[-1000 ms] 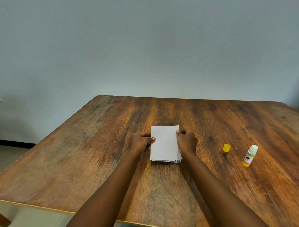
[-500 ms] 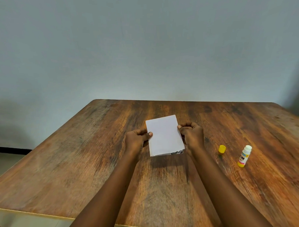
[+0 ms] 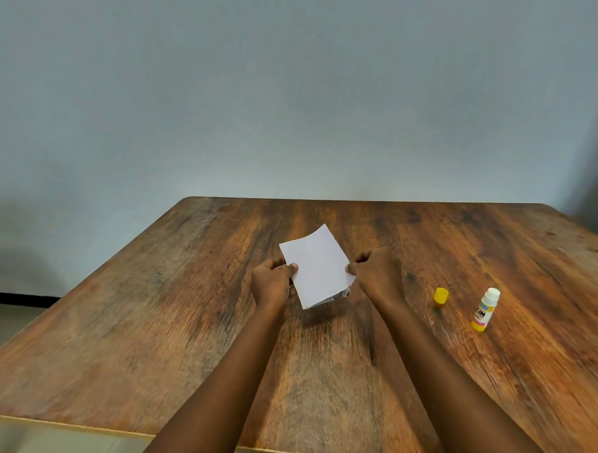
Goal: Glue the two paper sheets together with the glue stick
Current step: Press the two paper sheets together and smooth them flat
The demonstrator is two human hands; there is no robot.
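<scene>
Centrally, a small stack of white rectangular paper sheets (image 3: 314, 266) is held between two bare hands over a brown, wood-grain table (image 3: 157, 318). The stack is turned so that its far corner points towards 1 o'clock. It sits slightly above the wood, and its shadow falls on the table just under the near edge. At the near right corner, a lower sheet peeks out with a dark printed strip that is too small to read.

The left hand (image 3: 271, 284) is at the 9 o'clock edge of the paper. Its fingers are curled and its thumb pinches the top sheet. The right hand (image 3: 378, 272) is at the 3 o'clock edge, also curled, with its thumb tip pinching the paper's side. Both bare forearms reach in from 6 o'clock.

At 3 o'clock from the right hand, apart from it, a small round yellow cap (image 3: 441, 295) sits on the table. Just beyond the cap, towards 4 o'clock, is an uncapped glue stick (image 3: 484, 309): a white tube with a yellow base and a coloured label. Its white tip points away from the viewer. I cannot tell whether it stands or lies on its side. Neither hand touches it.

Behind the table, at 12 o'clock, rises a plain pale grey-blue wall (image 3: 284, 90).
</scene>
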